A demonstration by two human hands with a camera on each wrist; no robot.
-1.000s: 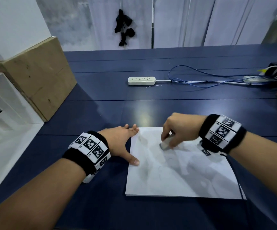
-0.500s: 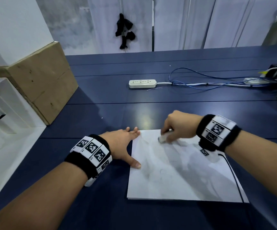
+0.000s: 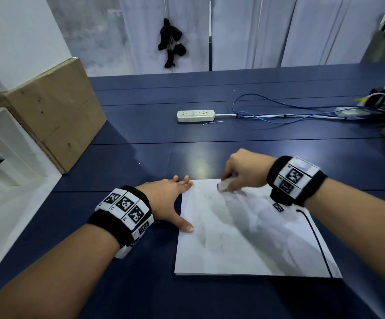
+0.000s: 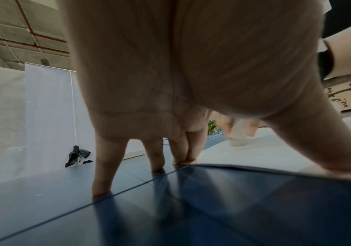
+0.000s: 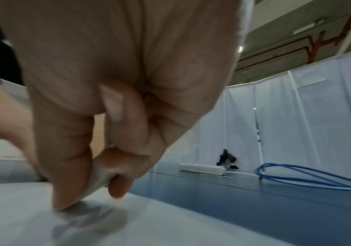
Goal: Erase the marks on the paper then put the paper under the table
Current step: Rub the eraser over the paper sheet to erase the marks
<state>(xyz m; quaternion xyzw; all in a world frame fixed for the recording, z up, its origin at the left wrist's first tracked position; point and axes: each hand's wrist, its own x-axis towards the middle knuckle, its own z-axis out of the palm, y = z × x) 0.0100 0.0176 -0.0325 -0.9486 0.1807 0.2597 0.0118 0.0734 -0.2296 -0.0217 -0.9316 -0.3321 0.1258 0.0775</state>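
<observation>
R fingers (image 3: pixel 229 180) round eraser (image 3: pixel 223 185), paper (image 3: pixel 244 238).

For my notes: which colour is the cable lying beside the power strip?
Blue. The cable shows best in the head view.

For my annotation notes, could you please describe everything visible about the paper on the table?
The paper is a white sheet lying flat on the dark blue table, smudged grey with faint marks. The left hand rests on its left edge, thumb and fingers spread. The right hand presses a whitish eraser to it near its far edge. A thin black cable crosses its right side.
</observation>
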